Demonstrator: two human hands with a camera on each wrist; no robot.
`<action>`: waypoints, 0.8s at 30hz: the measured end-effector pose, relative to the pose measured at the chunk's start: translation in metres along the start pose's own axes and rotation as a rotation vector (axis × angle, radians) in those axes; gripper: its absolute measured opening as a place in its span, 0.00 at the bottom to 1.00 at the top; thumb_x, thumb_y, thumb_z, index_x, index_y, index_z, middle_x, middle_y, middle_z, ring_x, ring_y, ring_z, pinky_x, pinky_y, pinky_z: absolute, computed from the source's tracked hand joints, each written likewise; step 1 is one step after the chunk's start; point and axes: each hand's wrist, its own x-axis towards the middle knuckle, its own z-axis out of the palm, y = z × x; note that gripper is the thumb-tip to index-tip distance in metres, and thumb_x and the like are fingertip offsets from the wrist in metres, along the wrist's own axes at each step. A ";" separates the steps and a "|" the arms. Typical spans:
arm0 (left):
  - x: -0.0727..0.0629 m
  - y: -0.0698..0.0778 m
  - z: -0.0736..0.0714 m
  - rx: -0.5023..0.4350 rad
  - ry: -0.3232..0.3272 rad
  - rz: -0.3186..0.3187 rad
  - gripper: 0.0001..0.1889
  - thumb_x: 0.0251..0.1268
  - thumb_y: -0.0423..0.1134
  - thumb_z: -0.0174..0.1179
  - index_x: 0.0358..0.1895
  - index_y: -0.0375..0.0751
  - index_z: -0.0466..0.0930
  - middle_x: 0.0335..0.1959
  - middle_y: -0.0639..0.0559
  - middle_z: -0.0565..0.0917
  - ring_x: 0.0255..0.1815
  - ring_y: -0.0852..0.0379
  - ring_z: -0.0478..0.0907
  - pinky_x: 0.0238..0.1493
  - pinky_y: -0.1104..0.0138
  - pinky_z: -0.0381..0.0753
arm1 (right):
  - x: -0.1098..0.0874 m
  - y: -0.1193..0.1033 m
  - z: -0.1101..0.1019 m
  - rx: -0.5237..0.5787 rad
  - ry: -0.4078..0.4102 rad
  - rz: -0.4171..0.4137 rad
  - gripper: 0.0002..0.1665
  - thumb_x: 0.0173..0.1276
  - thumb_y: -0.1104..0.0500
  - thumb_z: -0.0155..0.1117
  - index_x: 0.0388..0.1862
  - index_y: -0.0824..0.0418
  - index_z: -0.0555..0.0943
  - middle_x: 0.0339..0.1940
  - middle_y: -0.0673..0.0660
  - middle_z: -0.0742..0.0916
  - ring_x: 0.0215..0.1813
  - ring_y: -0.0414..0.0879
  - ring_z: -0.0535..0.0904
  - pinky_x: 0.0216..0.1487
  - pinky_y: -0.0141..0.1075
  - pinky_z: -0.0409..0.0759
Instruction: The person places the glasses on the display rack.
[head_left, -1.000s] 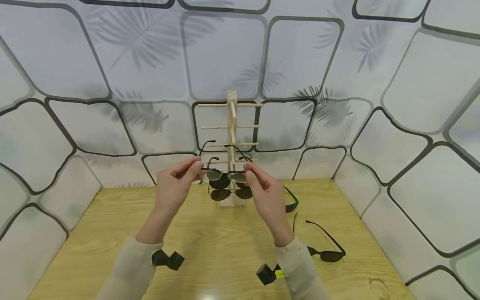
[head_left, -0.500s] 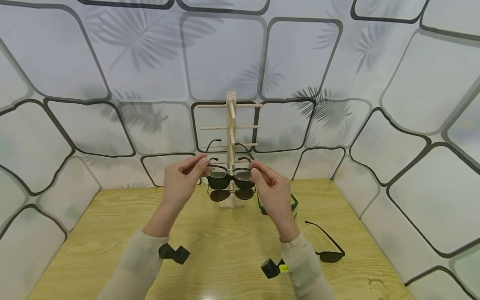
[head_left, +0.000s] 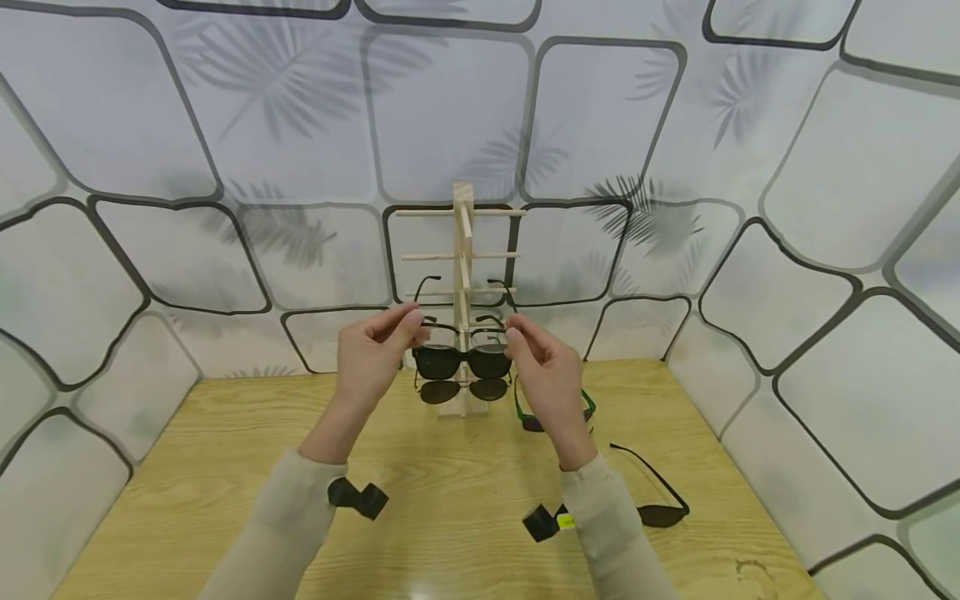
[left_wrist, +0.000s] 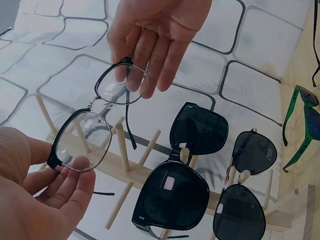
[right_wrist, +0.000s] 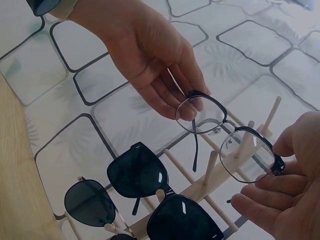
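Both hands hold a pair of clear-lens eyeglasses (left_wrist: pixel 82 140) with black browlines and thin metal lower rims. My left hand (head_left: pixel 367 358) pinches one end of the frame front, and my right hand (head_left: pixel 547 371) pinches the other. Its temples point away, towards a wooden eyewear rack (head_left: pixel 463 250) with crosswise pegs. In the head view the lenses appear just above large black sunglasses (head_left: pixel 438 362) that sit on the rack. Below those hang thin-rimmed dark sunglasses (head_left: pixel 440 392). In the right wrist view, the eyeglasses (right_wrist: pixel 247 155) overlap the rack's upper pegs.
Green-framed sunglasses (head_left: pixel 588 408) lie on the wood-grain table (head_left: pixel 435 500), partly behind the right hand. Nearer, black sunglasses (head_left: pixel 663 515) rest there with a temple up, partly covered by the right sleeve. Patterned walls (head_left: pixel 300 250) enclose the back and sides.
Both hands have shifted slightly right, the left more, carrying the eyeglasses closer to the rack. The eyeglasses now look level over the black sunglasses, which show more fully.
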 end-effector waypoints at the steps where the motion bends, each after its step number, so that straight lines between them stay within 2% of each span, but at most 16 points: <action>1: 0.000 0.000 0.000 -0.003 0.006 0.002 0.18 0.77 0.42 0.65 0.63 0.38 0.86 0.40 0.45 0.94 0.38 0.65 0.90 0.32 0.74 0.82 | 0.001 0.000 0.001 0.000 -0.002 0.003 0.22 0.82 0.51 0.63 0.69 0.56 0.83 0.59 0.61 0.91 0.50 0.60 0.90 0.30 0.30 0.74; 2: 0.001 -0.001 0.001 -0.005 0.012 0.005 0.18 0.77 0.42 0.65 0.63 0.38 0.86 0.40 0.44 0.94 0.38 0.64 0.90 0.34 0.73 0.84 | 0.002 0.000 0.001 0.003 -0.003 0.001 0.22 0.82 0.51 0.63 0.70 0.57 0.83 0.60 0.61 0.90 0.50 0.62 0.90 0.28 0.31 0.73; 4: 0.003 -0.004 0.002 -0.012 0.028 0.011 0.17 0.76 0.41 0.66 0.62 0.38 0.87 0.39 0.43 0.94 0.37 0.63 0.90 0.41 0.71 0.88 | 0.004 0.000 0.003 0.003 -0.005 0.009 0.23 0.82 0.51 0.62 0.70 0.57 0.83 0.61 0.61 0.89 0.50 0.61 0.91 0.30 0.29 0.78; 6: 0.004 -0.005 0.003 -0.018 0.042 0.014 0.17 0.76 0.40 0.67 0.61 0.38 0.87 0.39 0.42 0.93 0.36 0.62 0.90 0.44 0.69 0.89 | 0.006 0.000 0.003 0.006 -0.011 0.017 0.23 0.82 0.51 0.62 0.70 0.57 0.82 0.60 0.62 0.90 0.50 0.62 0.91 0.26 0.29 0.76; 9: 0.005 -0.006 0.003 -0.016 0.056 0.007 0.17 0.76 0.40 0.67 0.61 0.37 0.87 0.38 0.41 0.93 0.35 0.63 0.89 0.45 0.70 0.89 | 0.010 0.002 0.004 0.019 -0.025 0.028 0.23 0.82 0.52 0.62 0.70 0.57 0.82 0.58 0.63 0.91 0.49 0.60 0.91 0.38 0.38 0.89; 13: 0.006 -0.005 0.004 -0.005 0.066 -0.008 0.18 0.76 0.40 0.66 0.62 0.36 0.86 0.39 0.40 0.93 0.34 0.65 0.89 0.44 0.72 0.88 | 0.017 0.005 0.006 0.041 -0.053 0.018 0.22 0.83 0.54 0.61 0.71 0.57 0.81 0.52 0.65 0.92 0.48 0.62 0.91 0.51 0.54 0.89; 16: 0.007 -0.005 0.004 -0.001 0.066 -0.019 0.18 0.76 0.40 0.66 0.63 0.36 0.86 0.40 0.38 0.93 0.34 0.66 0.89 0.42 0.72 0.88 | 0.022 0.006 0.006 0.033 -0.062 0.009 0.22 0.83 0.55 0.61 0.71 0.57 0.81 0.47 0.68 0.92 0.45 0.62 0.91 0.47 0.50 0.90; 21: 0.009 -0.005 0.005 -0.005 0.046 -0.045 0.19 0.77 0.41 0.66 0.64 0.37 0.85 0.40 0.40 0.93 0.32 0.68 0.88 0.37 0.72 0.87 | 0.027 0.008 0.006 0.029 -0.060 0.019 0.22 0.83 0.55 0.61 0.71 0.58 0.81 0.46 0.69 0.92 0.43 0.60 0.91 0.45 0.39 0.90; 24: 0.010 -0.005 0.005 -0.014 0.041 -0.046 0.19 0.77 0.40 0.66 0.65 0.36 0.85 0.40 0.39 0.93 0.32 0.67 0.89 0.38 0.72 0.88 | 0.030 0.009 0.006 0.036 -0.062 0.033 0.22 0.83 0.55 0.60 0.71 0.58 0.82 0.46 0.68 0.92 0.42 0.58 0.91 0.47 0.42 0.91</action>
